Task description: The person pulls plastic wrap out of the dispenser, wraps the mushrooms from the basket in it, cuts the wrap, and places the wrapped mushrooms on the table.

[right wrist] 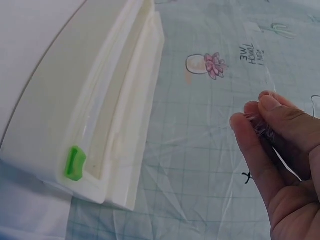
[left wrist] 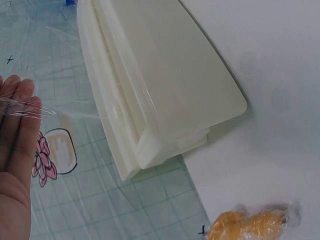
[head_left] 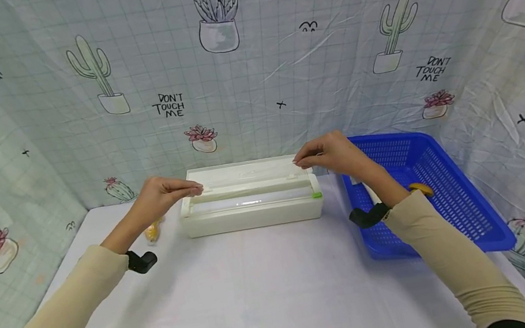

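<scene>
A white cling film dispenser [head_left: 253,218] stands at the back of the table with its lid [head_left: 242,167] raised. A green slider [right wrist: 75,164] sits at its right end. Clear cling film [left wrist: 30,107] stretches up from the dispenser between both hands. My left hand [head_left: 163,196] pinches the film's left side above the box; in the left wrist view the thumb is out of sight. With thumb and fingertips, my right hand [right wrist: 280,145] pinches the bunched right corner, beside the lid's right end. The film's full outline is hard to see.
To the right stands a blue plastic basket [head_left: 504,235], partly behind the right forearm, with a yellow item [head_left: 421,189] in it. A yellow thing wrapped in clear film [left wrist: 250,226] lies left of the dispenser. A patterned curtain [head_left: 246,73] hangs close behind.
</scene>
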`<state>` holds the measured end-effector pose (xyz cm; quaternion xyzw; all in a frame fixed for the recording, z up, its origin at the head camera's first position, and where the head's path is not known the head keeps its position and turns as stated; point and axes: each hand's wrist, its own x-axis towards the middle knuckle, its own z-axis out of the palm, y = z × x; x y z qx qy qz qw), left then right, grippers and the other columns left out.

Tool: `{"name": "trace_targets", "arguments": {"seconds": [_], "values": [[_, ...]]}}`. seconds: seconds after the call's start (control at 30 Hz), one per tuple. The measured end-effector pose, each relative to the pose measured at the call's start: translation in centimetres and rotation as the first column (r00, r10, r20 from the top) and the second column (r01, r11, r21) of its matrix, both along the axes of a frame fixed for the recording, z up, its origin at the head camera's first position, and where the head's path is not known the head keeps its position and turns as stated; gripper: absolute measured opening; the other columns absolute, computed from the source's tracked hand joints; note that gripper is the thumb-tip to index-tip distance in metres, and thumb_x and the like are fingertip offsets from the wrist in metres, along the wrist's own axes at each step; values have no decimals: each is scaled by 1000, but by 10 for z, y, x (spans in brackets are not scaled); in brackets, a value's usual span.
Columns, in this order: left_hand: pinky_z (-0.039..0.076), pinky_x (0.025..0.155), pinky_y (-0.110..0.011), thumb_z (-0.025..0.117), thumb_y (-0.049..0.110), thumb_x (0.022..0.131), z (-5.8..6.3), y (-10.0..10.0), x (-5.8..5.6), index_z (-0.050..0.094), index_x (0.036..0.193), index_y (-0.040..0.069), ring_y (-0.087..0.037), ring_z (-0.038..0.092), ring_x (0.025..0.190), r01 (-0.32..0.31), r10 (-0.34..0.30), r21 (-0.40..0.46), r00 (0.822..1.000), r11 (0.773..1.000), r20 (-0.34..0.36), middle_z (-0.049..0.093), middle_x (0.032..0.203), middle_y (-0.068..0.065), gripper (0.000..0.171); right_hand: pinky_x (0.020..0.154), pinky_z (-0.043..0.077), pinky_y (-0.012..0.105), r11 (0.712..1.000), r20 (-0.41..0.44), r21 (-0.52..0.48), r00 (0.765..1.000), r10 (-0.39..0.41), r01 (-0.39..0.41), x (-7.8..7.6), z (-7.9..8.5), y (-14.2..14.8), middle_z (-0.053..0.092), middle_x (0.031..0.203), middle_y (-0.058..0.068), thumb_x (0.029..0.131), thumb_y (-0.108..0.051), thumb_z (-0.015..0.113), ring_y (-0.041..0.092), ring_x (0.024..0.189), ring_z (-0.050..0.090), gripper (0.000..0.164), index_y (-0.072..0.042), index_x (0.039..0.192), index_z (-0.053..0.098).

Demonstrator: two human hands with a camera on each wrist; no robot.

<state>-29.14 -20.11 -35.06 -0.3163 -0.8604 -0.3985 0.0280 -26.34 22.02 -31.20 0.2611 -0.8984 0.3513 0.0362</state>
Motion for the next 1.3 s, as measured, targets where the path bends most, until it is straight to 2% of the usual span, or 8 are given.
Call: {"name": "trace_targets", "arguments": {"seconds": [0.37, 0.57, 0.83, 1.1, 1.3], "values": [[53, 83, -11, 71, 5, 94, 3, -2, 3, 81, 106, 5, -8, 74, 96, 24, -22, 28, 998, 999, -56, 78, 103, -9, 15, 75, 61, 45, 1000, -37, -7, 999, 13, -13, 1, 6, -2, 78, 95, 5, 94, -15, 74, 18, 85, 75, 14, -10, 105, 81], [54, 82, -12, 71, 4, 94, 4, -2, 5, 81, 105, 4, -6, 74, 94, 38, -36, 42, 998, 998, -58, 78, 100, -10, 15, 74, 61, 43, 1000, -51, -4, 999, 17, -17, 3, 6, -3, 78, 95, 5, 94, -14, 74, 17, 83, 75, 13, -11, 105, 81], [54, 83, -12, 69, 5, 96, 8, -3, 7, 80, 107, 5, -6, 74, 94, 44, -43, 20, 997, 999, -66, 78, 100, -10, 16, 70, 60, 30, 1000, -85, 8, 996, 23, -23, 8, 8, -1, 78, 94, 4, 94, -15, 74, 16, 83, 74, 14, -11, 106, 80], [54, 83, -14, 68, 4, 96, 10, -5, 8, 80, 107, 5, -4, 73, 93, 53, -52, 29, 998, 998, -35, 78, 100, -8, 16, 72, 61, 36, 1000, -77, -11, 997, 27, -28, 10, 10, -2, 78, 96, 6, 94, -13, 73, 24, 86, 75, 14, -10, 106, 80], [55, 82, -15, 67, 2, 97, 12, -4, 9, 80, 107, 2, -3, 73, 93, 67, -65, 44, 997, 997, -36, 78, 100, -12, 16, 73, 61, 39, 1000, -83, -12, 996, 26, -27, 12, 11, -1, 78, 95, 5, 94, -14, 73, 19, 84, 75, 15, -9, 106, 80]]}}
